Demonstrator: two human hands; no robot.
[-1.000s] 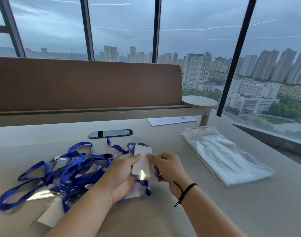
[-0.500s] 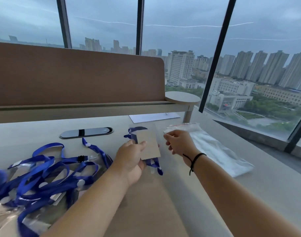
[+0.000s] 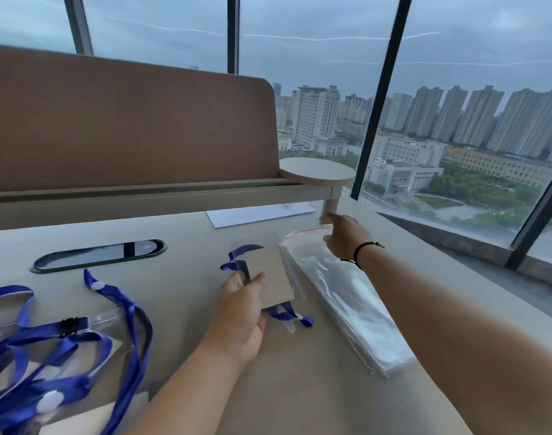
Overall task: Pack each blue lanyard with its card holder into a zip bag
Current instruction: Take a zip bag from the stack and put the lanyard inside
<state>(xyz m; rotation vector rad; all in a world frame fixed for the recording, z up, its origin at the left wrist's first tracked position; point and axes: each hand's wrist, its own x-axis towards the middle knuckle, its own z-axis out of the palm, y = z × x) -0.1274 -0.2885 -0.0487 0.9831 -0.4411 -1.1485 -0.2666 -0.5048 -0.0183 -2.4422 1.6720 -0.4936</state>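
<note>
- The left hand (image 3: 237,312) grips a card holder (image 3: 270,276) between thumb on top and fingers beneath, holding it just above the desk (image 3: 189,233) near the middle of the view.
- A blue lanyard (image 3: 238,257) is folded up with the holder; loops stick out at its 10 o'clock corner, and a short tail (image 3: 292,315) hangs out at 5 o'clock, beside the palm.
- The holder's 3 o'clock edge overlaps or sits just beside the stack of zip bags (image 3: 346,302); I cannot tell which.
- The stack lies flat on the desk, running from 12 o'clock down towards 5 o'clock of the holder, red zip strip (image 3: 309,229) at the far end.
- The right hand (image 3: 343,235) reaches over that far end, palm down, at 1 o'clock from the holder. Its fingers point away and are blurred, so I cannot tell whether it has pinched a bag yet or only hovers there.
- A black cord (image 3: 361,248) circles the right wrist.
- At 8 o'clock from the left hand, a heap of more lanyards (image 3: 64,337) and clear holders lies tangled on the desk, well apart from the bags.
- A dark oval cable slot (image 3: 98,255) is set in the desk at 10 o'clock, and a white sheet (image 3: 259,215) lies at 12 o'clock under the brown screen (image 3: 127,127).
</note>
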